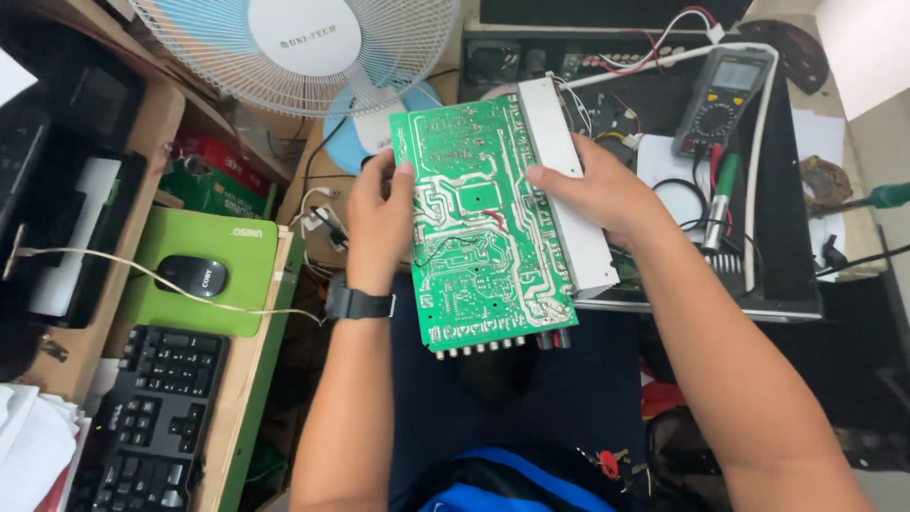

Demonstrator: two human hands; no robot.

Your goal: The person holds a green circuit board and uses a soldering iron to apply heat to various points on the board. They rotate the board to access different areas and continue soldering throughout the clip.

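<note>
Both hands hold a green circuit board (483, 223) up over the person's lap, its solder side facing the camera and tilted a little to the right. The left hand (377, 223) grips the board's left edge, thumb on the face and the fingers (405, 171) curled behind it; a black wristwatch (358, 303) sits on that wrist. The right hand (599, 190) clasps the right edge, where a long white metal strip (569, 185) runs along the board, with the fingers wrapped over that strip. A row of small round sockets (502, 343) lines the board's lower edge.

Behind the board lies an open black case (787, 237), with loose wires (664, 38) and a white cable inside its top part. A grey multimeter (722, 100) rests on it, beside a green-handled tool (720, 199).

To the left, the desk (251, 379) carries a black keyboard (156, 417) and a green pad (204, 270) with a black mouse (191, 275) on it. A white fan (303, 47) stands above.
</note>
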